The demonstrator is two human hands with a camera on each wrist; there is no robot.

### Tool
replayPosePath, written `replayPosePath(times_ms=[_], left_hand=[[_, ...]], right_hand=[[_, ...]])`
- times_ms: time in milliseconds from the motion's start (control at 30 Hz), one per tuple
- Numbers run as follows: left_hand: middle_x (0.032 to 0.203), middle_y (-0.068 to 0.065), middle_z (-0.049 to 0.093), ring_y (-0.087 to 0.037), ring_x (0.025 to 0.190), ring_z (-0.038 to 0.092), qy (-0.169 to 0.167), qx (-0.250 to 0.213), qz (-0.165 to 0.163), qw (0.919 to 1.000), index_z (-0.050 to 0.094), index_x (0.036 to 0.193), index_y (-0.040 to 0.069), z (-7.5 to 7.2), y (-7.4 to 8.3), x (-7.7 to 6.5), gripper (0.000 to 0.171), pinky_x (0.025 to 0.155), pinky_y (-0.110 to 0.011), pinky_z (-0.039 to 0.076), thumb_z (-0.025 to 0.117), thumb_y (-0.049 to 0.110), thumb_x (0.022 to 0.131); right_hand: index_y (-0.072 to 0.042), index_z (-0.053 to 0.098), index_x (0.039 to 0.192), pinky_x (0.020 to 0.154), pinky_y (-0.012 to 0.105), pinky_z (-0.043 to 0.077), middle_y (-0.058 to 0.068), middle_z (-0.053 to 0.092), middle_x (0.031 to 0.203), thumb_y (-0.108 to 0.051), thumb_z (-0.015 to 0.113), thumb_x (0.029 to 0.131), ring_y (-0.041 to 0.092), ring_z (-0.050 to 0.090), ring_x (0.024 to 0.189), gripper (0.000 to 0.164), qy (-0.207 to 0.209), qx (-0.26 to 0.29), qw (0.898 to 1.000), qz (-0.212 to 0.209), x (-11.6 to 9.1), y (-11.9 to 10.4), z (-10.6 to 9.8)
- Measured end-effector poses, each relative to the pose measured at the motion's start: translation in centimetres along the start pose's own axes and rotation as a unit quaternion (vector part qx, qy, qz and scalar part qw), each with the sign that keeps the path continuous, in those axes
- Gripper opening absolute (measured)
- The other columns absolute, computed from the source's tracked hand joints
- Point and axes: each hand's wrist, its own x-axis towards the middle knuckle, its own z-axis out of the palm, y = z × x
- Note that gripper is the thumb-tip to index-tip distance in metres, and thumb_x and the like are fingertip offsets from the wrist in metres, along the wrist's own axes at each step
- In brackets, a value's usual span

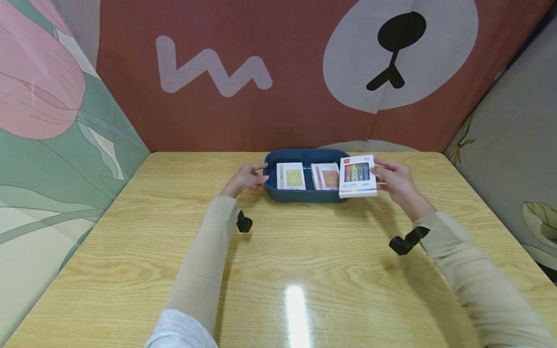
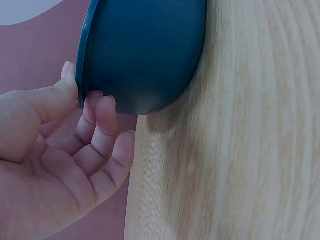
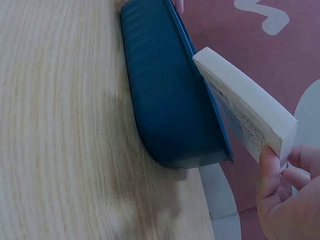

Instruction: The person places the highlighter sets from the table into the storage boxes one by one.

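A dark blue oblong bin (image 1: 304,195) stands at the back of the table. My left hand (image 1: 246,179) pinches its left end, the thumb at the rim and curled fingertips against the outer wall (image 2: 145,55). My right hand (image 1: 396,181) grips the right edge of a white box of coloured sticks (image 1: 358,177), which show through its window. That box is held tilted over the bin's right end, above the rim (image 3: 215,112). Inside the bin lie a box with a yellow-green label (image 1: 291,176) and, right of it, one or more boxes with an orange-brown label (image 1: 326,177).
The wooden table (image 1: 278,246) reaches back to a reddish-brown cloth (image 1: 261,121) hung just behind the bin. Printed cloths also hang at the left and right sides. A black wrist camera (image 1: 244,222) juts from the left sleeve, another camera (image 1: 406,241) from the right.
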Motion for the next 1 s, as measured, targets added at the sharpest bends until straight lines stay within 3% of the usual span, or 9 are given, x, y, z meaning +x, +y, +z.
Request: replayPosePath(times_ms=[233,533,800,1000], left_hand=[[0.097,-0.028,0.055,-0.041,0.088,0.054,0.0,-0.007,-0.01,0.9999,0.038,0.137,0.012,-0.1,0.0,0.1,0.049,0.077,-0.045,0.042,0.054,0.011,0.09],[0.093,-0.029,0.056,-0.044,0.088,0.054,-0.002,-0.006,0.0,1.0,0.038,0.137,0.011,0.0,0.1,-0.1,0.049,0.072,-0.043,0.042,0.054,0.012,0.09],[0.092,-0.025,0.058,-0.041,0.087,0.055,0.002,0.004,-0.003,1.0,0.039,0.136,0.011,-0.1,-0.1,0.1,0.049,0.074,-0.043,0.044,0.055,0.011,0.09],[0.094,-0.027,0.057,-0.043,0.087,0.054,0.0,-0.002,0.0,1.0,0.038,0.137,0.011,0.0,0.0,0.1,0.049,0.073,-0.043,0.043,0.054,0.011,0.09]], right_hand=[[0.007,0.033,0.134,0.045,0.018,0.045,-0.008,0.061,0.067,0.002,0.052,0.085,0.007,0.057,0.053,0.053,0.017,-0.012,1.0,-0.001,1.0,-0.2,0.9],[0.007,0.037,0.133,0.044,0.018,0.045,-0.006,0.059,0.067,0.002,0.052,0.085,0.007,0.058,0.052,0.05,0.039,-0.018,0.999,-0.009,1.8,-0.6,2.4],[0.001,0.046,0.129,0.043,0.02,0.045,-0.003,0.056,0.075,-0.001,0.055,0.084,0.006,0.056,0.052,0.046,0.067,-0.09,0.994,-0.016,2.9,-0.3,4.1],[-0.003,0.051,0.126,0.045,0.02,0.046,0.015,0.057,0.106,-0.008,0.056,0.087,0.002,0.054,0.054,0.041,0.071,-0.189,0.979,-0.025,3.5,0.1,5.2]])
